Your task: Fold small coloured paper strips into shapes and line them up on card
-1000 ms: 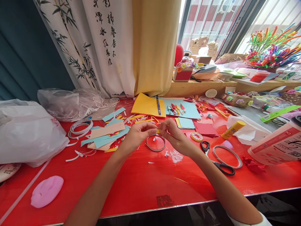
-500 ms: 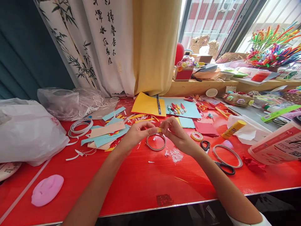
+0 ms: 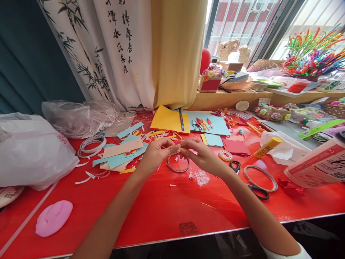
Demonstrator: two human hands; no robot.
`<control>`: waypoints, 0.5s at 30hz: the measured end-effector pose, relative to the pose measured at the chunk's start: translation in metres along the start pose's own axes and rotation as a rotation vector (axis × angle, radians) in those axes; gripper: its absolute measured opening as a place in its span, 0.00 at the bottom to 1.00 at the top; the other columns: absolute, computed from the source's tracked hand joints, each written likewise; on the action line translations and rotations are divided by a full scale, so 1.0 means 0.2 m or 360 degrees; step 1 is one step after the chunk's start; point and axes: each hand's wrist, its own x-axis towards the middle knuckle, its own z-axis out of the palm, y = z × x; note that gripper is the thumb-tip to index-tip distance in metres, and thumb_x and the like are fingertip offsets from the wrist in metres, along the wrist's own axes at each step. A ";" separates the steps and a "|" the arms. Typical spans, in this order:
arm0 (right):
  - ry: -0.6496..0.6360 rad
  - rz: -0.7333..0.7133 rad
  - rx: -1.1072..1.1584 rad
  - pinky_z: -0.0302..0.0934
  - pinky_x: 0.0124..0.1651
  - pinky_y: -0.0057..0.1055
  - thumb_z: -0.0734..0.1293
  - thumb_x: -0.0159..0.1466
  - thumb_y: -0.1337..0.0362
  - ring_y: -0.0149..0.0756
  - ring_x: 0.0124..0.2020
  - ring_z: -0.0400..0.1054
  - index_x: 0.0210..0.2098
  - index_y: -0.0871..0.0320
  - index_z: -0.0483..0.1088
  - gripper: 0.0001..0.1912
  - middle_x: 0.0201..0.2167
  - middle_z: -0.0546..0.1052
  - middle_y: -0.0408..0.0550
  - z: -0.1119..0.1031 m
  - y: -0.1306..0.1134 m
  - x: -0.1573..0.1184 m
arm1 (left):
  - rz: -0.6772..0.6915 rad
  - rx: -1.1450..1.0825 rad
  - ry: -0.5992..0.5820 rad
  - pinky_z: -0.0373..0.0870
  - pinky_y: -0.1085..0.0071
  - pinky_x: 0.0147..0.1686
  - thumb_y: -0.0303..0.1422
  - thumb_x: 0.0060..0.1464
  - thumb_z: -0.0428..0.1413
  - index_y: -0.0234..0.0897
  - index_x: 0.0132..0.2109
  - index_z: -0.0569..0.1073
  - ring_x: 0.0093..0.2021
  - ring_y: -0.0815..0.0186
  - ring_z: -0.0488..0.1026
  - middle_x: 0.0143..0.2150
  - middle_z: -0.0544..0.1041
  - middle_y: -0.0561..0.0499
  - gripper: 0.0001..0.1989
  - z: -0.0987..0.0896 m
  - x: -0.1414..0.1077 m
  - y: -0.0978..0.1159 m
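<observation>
The red table [image 3: 161,212] bears a pink lump [image 3: 54,218] at near left and paper scraps [image 3: 122,149] farther back. Black-handled scissors [image 3: 258,192] and a yellow glue stick [image 3: 267,148] lie right, a yellow sheet [image 3: 168,120] far.

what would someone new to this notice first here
Probably the glossy red tabletop filling the lower view, with the left hand and right hand meeting over its middle, fingertips pinching a tiny yellow piece. Next, perhaps, the bright multicoloured fuzzy stems by the window at upper right, and the flat pink blob at lower left.
</observation>
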 end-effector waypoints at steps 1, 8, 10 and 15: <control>-0.0002 -0.0004 0.0009 0.54 0.41 0.34 0.55 0.65 0.61 0.30 0.30 0.62 0.33 0.58 0.65 0.11 0.26 0.70 0.44 0.00 0.00 0.00 | 0.0004 0.0019 -0.0027 0.59 0.74 0.30 0.43 0.51 0.51 0.35 0.28 0.69 0.28 0.70 0.62 0.25 0.67 0.54 0.15 0.00 0.00 0.00; -0.0096 0.0132 0.0417 0.58 0.36 0.29 0.57 0.64 0.58 0.29 0.30 0.64 0.33 0.59 0.68 0.13 0.27 0.70 0.45 -0.02 -0.01 -0.01 | 0.0165 0.0329 0.0062 0.59 0.73 0.34 0.39 0.55 0.47 0.36 0.29 0.68 0.32 0.68 0.65 0.29 0.69 0.54 0.14 0.01 -0.01 0.00; -0.0082 0.0170 0.0498 0.59 0.36 0.29 0.58 0.63 0.58 0.29 0.30 0.64 0.33 0.59 0.69 0.13 0.27 0.71 0.45 -0.01 -0.01 -0.01 | 0.0273 0.0484 0.0118 0.59 0.73 0.34 0.38 0.56 0.47 0.36 0.28 0.68 0.33 0.68 0.65 0.29 0.70 0.53 0.13 0.01 -0.02 0.00; 0.0006 0.0206 0.0594 0.59 0.32 0.27 0.60 0.62 0.58 0.28 0.28 0.63 0.32 0.60 0.70 0.12 0.25 0.70 0.44 0.01 -0.02 0.00 | 0.0358 0.0619 0.0133 0.61 0.72 0.35 0.37 0.57 0.46 0.36 0.28 0.69 0.32 0.68 0.66 0.28 0.70 0.53 0.14 0.01 -0.02 0.00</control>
